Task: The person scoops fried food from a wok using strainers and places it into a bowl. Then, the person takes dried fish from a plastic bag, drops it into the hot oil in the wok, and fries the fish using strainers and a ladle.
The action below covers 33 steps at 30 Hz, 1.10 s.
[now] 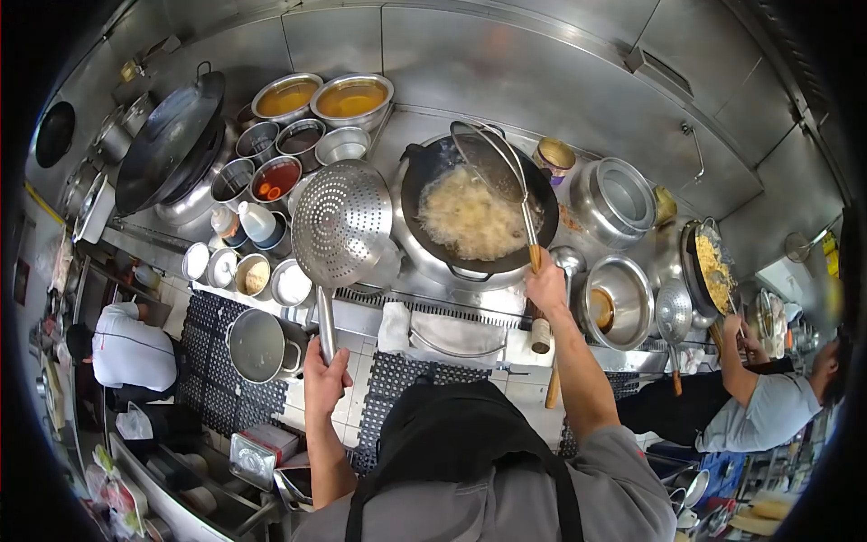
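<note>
Closed round its metal handle, my left hand (326,381) holds a large perforated ladle (342,221) up, left of the wok. My right hand (547,282) grips the wooden handle of a mesh skimmer (488,163). The skimmer's round head is over the back right part of the black wok (415,185). Pale food (474,217) bubbles in oil inside the wok. A steel ladle (567,260) with a long handle lies just right of my right hand.
Steel bowls of yellow liquid (352,97) stand at the back left, above several seasoning containers (255,274). Steel pots (617,200) stand on the right. A co-worker (768,411) handles another wok (700,262) at far right; another person (134,348) is at far left.
</note>
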{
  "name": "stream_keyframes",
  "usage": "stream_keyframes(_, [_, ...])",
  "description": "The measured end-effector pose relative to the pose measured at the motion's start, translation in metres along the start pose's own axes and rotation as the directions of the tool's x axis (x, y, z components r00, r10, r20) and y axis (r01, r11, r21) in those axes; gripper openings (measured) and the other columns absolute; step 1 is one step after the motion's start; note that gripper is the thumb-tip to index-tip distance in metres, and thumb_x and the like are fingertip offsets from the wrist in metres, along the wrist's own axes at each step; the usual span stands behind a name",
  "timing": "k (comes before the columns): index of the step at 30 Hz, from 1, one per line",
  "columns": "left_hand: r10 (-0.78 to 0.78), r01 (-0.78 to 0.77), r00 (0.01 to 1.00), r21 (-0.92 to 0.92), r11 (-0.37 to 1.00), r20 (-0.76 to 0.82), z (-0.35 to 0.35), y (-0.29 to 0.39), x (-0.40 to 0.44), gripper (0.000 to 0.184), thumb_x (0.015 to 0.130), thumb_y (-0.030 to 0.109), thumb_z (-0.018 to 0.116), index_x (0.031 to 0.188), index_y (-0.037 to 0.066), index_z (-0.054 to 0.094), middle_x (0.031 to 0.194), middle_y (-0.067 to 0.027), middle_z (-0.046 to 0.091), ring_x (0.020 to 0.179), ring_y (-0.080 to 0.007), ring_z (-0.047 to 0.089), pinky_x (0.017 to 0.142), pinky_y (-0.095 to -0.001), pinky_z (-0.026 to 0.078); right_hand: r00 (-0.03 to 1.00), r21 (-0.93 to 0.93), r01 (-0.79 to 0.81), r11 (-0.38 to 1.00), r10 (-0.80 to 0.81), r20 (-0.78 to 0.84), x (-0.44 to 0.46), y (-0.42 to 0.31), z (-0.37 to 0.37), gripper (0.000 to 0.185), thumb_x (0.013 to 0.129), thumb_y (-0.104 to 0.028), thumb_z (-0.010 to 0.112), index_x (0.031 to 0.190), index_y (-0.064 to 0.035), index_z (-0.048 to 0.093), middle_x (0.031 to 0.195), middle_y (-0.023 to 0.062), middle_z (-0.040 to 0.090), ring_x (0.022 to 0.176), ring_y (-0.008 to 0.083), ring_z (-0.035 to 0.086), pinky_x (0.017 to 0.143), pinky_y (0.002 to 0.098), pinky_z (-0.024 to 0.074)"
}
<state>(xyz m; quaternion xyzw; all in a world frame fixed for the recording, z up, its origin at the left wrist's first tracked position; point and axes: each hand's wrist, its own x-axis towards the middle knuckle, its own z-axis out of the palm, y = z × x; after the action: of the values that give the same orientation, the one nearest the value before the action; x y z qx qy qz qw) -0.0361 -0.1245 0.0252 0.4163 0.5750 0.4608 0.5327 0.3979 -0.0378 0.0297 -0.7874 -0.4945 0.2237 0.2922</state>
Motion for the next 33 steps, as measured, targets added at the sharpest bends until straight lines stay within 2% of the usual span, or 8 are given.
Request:
stream_keyframes(5, [0.012,-0.012,1.0,-0.006,1.0,-0.023,0.0,0.003,0.001,0.025,0.094,0.01,0.063,0.112,-0.001,0.049,0.07,0.0007,0.052,0.045,-0.0071,0.049,0.038,-0.0223,0.036,0.992,0.257,-0.06,0.965,0.03,0.12,-0.052,-0.01,-0.021,0.033,0.087,-0.01,0.061,0.117,0.0021,0.057,0.067,0.011,0.062,0.052,0.0211,0.067,0.046,0.0333,0.0531])
stream_keyframes(10, [0.013,-0.012,1.0,0.032,0.999,-0.025,-0.003,0.003,0.004,0.03,0.095,0.01,0.062,0.119,-0.001,0.048,0.069,0.0014,0.051,0.045,-0.0067,0.049,0.038,-0.0224,0.035,0.948,0.408,-0.215,0.887,0.091,0.304,-0.099,-0.011,-0.038,0.022,0.086,-0.01,0.064,0.103,0.0025,0.057,0.067,0.0054,0.059,0.051,0.0154,0.064,0.046,0.0284,0.052])
stream_keyframes(14, [-0.011,0.011,1.0,0.016,1.0,-0.02,-0.004,0.003,0.004,0.032,0.095,0.01,0.062,0.121,-0.002,0.047,0.068,0.0016,0.051,0.045,-0.0068,0.049,0.038,-0.0224,0.035,0.915,0.364,-0.232,0.902,0.075,0.397,-0.112,0.0,-0.051,0.016,0.087,-0.008,0.065,0.098,-0.0021,0.056,0.065,0.0015,0.056,0.05,0.0115,0.059,0.047,0.0262,0.0519])
stream_keyframes(24, [0.013,-0.013,1.0,0.032,0.999,-0.017,-0.003,0.009,-0.006,0.028,0.095,0.01,0.063,0.116,-0.001,0.048,0.067,0.0015,0.05,0.045,-0.0066,0.048,0.039,-0.022,0.036,0.972,0.148,-0.163,0.975,0.133,0.194,-0.094,0.022,-0.06,0.039,0.085,-0.01,0.063,0.122,0.0023,0.059,0.073,0.0144,0.067,0.054,0.0208,0.069,0.052,0.0335,0.0552])
stream_keyframes(26, [0.015,-0.015,1.0,0.033,0.999,-0.016,-0.004,0.009,-0.008,0.028,0.095,0.01,0.063,0.115,-0.001,0.048,0.067,0.0014,0.05,0.045,-0.0066,0.048,0.04,-0.022,0.037,0.995,0.09,-0.076,0.993,0.07,0.074,-0.087,0.034,-0.056,0.042,0.085,-0.009,0.062,0.126,0.0015,0.058,0.075,0.017,0.068,0.054,0.0226,0.069,0.054,0.0344,0.0558])
stream_keyframes(28, [0.023,-0.022,1.0,0.031,0.999,-0.022,-0.005,0.008,-0.008,0.027,0.095,0.011,0.063,0.115,-0.001,0.049,0.066,0.0018,0.05,0.045,-0.0066,0.048,0.039,-0.0222,0.036,0.994,0.094,-0.1,0.991,0.095,0.053,-0.078,0.041,-0.053,0.044,0.085,-0.009,0.062,0.128,0.0005,0.057,0.075,0.0176,0.069,0.054,0.0234,0.069,0.055,0.0356,0.0561])
stream_keyframes(30, [0.021,-0.019,0.999,0.058,0.998,-0.027,-0.006,0.011,-0.008,0.028,0.095,0.012,0.064,0.115,-0.001,0.049,0.065,0.0021,0.05,0.045,-0.0066,0.048,0.039,-0.0223,0.036,0.995,0.109,-0.077,0.991,0.083,-0.054,-0.072,0.038,-0.051,0.036,0.085,-0.008,0.059,0.119,0.001,0.058,0.07,0.0115,0.064,0.05,0.0186,0.065,0.047,0.0334,0.0525])
stream_keyframes(33, [0.019,-0.016,0.999,0.076,0.997,-0.041,-0.005,0.014,-0.008,0.029,0.095,0.013,0.064,0.115,0.0,0.049,0.063,0.0025,0.05,0.044,-0.0066,0.048,0.038,-0.0225,0.035,0.986,0.064,-0.092,0.994,0.1,-0.134,-0.05,0.05,-0.043,0.039,0.085,-0.01,0.061,0.124,-0.0012,0.057,0.071,0.0141,0.066,0.052,0.0228,0.067,0.052,0.0363,0.0549])
